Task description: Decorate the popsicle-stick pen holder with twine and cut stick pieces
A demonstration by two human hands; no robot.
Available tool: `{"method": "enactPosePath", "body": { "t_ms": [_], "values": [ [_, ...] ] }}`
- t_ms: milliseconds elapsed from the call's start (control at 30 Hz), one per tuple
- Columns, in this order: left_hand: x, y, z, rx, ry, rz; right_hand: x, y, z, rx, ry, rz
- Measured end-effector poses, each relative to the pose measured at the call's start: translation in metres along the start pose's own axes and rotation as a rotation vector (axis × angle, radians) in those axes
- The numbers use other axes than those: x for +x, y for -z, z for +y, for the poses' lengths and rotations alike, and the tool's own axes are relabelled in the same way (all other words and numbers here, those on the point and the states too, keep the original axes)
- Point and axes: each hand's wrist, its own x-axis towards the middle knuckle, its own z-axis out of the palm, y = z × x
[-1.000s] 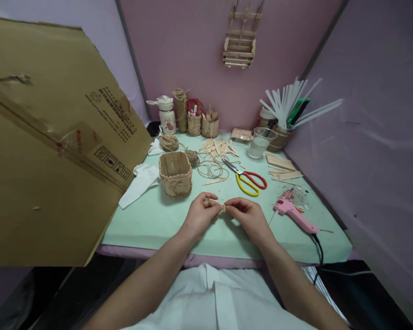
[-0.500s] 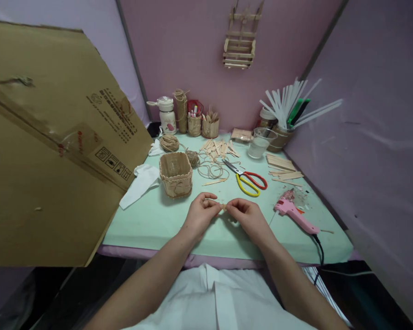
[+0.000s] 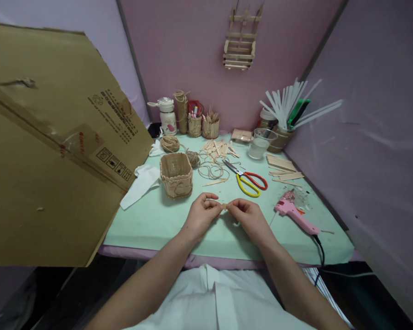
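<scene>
Between the fingertips of my left hand (image 3: 203, 211) and my right hand (image 3: 247, 215) is a small tan wooden piece (image 3: 225, 207), pinched from both sides above the table. It looks like a short bit of craft stick, mostly covered by the fingers. Beyond my left hand stands a square basket (image 3: 176, 176) faced with wooden pieces and trimmed with a cord-like edge. Scissors (image 3: 247, 178) with one red and one yellow handle lie open past my right hand. A pink hot glue gun (image 3: 296, 213) rests on its stand to the right.
Jute twine balls (image 3: 170, 143), loose craft sticks (image 3: 217, 149) and a plastic cup (image 3: 260, 144) sit farther back. Stacked sticks (image 3: 280, 162) lie at right. A large cardboard sheet (image 3: 62, 151) leans in from the left beside a white cloth (image 3: 142, 183). White glue sticks (image 3: 289, 103) fill a pot.
Both hands stay almost in place, still pinching the small wooden piece. The whole view has shifted very slightly; nothing on the table has visibly moved.
</scene>
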Motion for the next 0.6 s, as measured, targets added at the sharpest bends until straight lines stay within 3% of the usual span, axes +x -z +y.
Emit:
{"method": "enactPosePath", "body": {
  "t_ms": [600],
  "values": [
    [0.0005, -0.0022, 0.0012, -0.077, 0.034, -0.003, -0.0013, -0.0025, -0.001, 0.026, 0.001, 0.023]
  ]
}}
